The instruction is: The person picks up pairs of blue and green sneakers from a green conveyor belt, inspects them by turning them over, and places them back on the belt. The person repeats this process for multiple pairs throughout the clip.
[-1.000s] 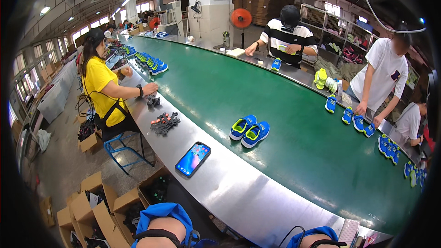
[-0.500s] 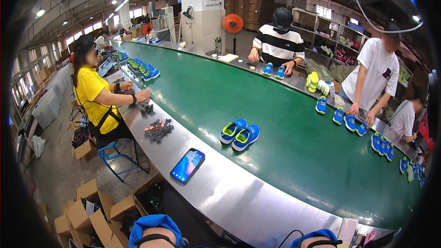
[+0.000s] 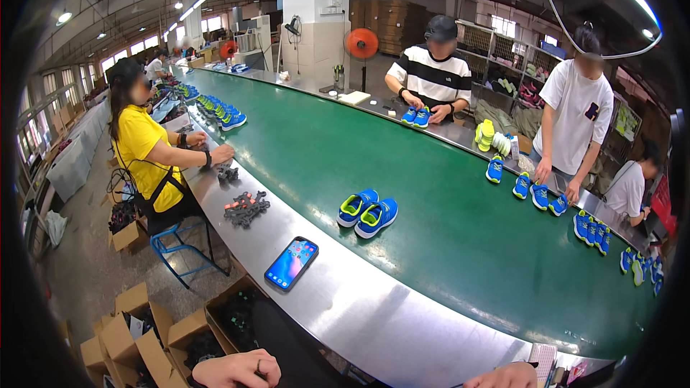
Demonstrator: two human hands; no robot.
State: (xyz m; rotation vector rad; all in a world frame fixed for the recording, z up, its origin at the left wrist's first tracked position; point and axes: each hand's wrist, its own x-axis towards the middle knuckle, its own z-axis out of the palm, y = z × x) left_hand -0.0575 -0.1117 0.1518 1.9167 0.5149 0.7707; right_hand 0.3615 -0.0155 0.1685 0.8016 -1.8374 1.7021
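Note:
At the lower edge, left of centre, is my left hand point(image 3: 241, 369), its back up and a ring on one finger. Its fingers curl under, and whatever they may hold is hidden. My right hand point(image 3: 505, 376) shows only in part at the bottom right, its fingers cut off by the edge. A lit smartphone point(image 3: 291, 263) lies on the metal table edge point(image 3: 352, 309), nearest to my left hand but apart from it. Beyond it, a pair of blue sneakers point(image 3: 368, 213) with lime linings sits on the green conveyor belt point(image 3: 445, 244). Neither hand touches them.
Dark small parts point(image 3: 246, 208) lie on the metal edge near a person in yellow point(image 3: 147, 140). Open cardboard boxes point(image 3: 136, 330) stand below left. Across the belt, a person in stripes point(image 3: 435, 75) handles blue shoes; a person in white point(image 3: 575, 111) stands by more shoes.
Both my hands have come into view at the lower edge, where blue cloth and bare skin showed before. Across the belt, the person in stripes has brought both hands onto the blue shoes.

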